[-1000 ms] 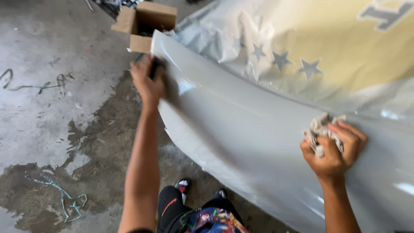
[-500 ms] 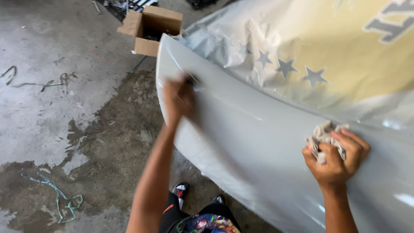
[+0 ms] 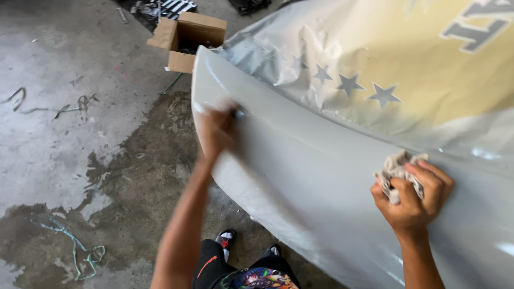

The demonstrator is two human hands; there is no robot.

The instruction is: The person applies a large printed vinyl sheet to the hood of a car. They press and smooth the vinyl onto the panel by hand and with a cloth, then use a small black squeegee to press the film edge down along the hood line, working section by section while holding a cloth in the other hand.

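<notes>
A large grey panel (image 3: pixel 321 182) is tilting over the wet concrete floor (image 3: pixel 80 160), partly under a star-printed sheet (image 3: pixel 385 80). A cardboard box (image 3: pixel 187 40) is sitting beyond its end. The left hand (image 3: pixel 217 131), blurred, is pressing something small against the panel; its grip cannot be told. The right hand (image 3: pixel 415 200) is clenching a crumpled rag (image 3: pixel 396 168) on the panel.

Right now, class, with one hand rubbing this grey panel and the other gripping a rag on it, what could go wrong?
1. The left hand is blurred mid-stroke near the grey panel edge; it may slip off.
2. The wet patch on the floor lies beside the person's shoes; footing could slide.
3. The rag in the right hand could drag grit and scratch the surface.
</notes>
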